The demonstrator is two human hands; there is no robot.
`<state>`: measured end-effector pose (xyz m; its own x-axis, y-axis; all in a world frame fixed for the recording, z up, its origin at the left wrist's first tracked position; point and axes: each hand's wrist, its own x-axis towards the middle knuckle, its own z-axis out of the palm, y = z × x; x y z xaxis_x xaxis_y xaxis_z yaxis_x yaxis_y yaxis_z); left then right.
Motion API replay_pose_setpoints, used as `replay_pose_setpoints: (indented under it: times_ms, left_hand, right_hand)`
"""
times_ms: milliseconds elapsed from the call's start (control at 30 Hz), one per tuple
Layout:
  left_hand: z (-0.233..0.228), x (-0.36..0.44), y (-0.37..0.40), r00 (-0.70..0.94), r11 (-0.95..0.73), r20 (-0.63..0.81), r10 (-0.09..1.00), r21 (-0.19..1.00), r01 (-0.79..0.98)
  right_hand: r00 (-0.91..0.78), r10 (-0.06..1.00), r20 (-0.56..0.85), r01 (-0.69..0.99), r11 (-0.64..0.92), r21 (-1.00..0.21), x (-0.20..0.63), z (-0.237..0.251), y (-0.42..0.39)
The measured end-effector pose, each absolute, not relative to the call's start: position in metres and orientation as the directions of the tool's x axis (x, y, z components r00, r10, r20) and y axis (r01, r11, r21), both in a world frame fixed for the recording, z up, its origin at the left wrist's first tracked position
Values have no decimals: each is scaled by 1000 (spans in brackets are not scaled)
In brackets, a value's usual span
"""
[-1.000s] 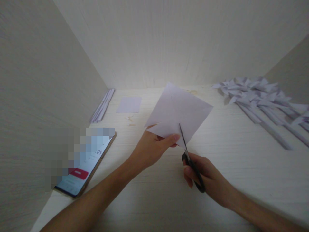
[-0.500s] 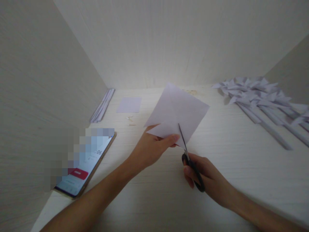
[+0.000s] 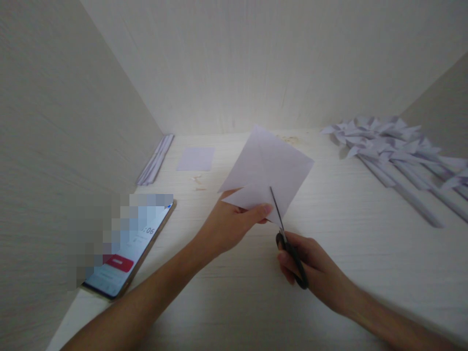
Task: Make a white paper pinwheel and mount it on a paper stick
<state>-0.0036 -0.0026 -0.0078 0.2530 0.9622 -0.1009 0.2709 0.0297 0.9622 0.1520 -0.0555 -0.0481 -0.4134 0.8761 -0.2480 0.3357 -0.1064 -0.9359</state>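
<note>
My left hand (image 3: 243,214) pinches a square white sheet of paper (image 3: 270,156) near its lower corner, thumb on top and fingers underneath. The sheet is held up with one corner pointing away from me; a fold line runs down from that corner. One slit opens its left side, beside my fingers. My right hand (image 3: 307,265) grips black-handled scissors (image 3: 288,248), with fingers in the loops. Their upper blade lies over the paper's lower right part, pointing toward the middle; the lower blade is hidden beneath the sheet.
Paper pinwheels (image 3: 383,141) on rolled sticks lie piled at the right. A bundle of white paper sticks (image 3: 155,161) rests by the left wall, near a small paper square (image 3: 196,159). A phone (image 3: 127,258) leans at the left. Small scraps (image 3: 197,180) dot the white table.
The scissor handles have drawn slightly closer together, and the paper's right corner has shifted a little to the left. My left hand keeps nearly the same place.
</note>
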Motion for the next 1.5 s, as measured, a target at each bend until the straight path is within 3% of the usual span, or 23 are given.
replay_pose_setpoints:
  times_ms: [1233,1367,1500]
  left_hand:
    - [-11,-1,-4,260,81,-136,956,974,211]
    - [-10,2,-5,189,91,-116,975,987,136]
    - [-2,2,-2,10,66,-67,998,994,91]
  right_hand:
    - [-396,886,-240,296,-124,-947,152,-50,-56]
    - [-396,891,-224,319,-95,-943,152,-49,-54]
    - [-414,881,-229,343,-81,-936,152,-48,-54]
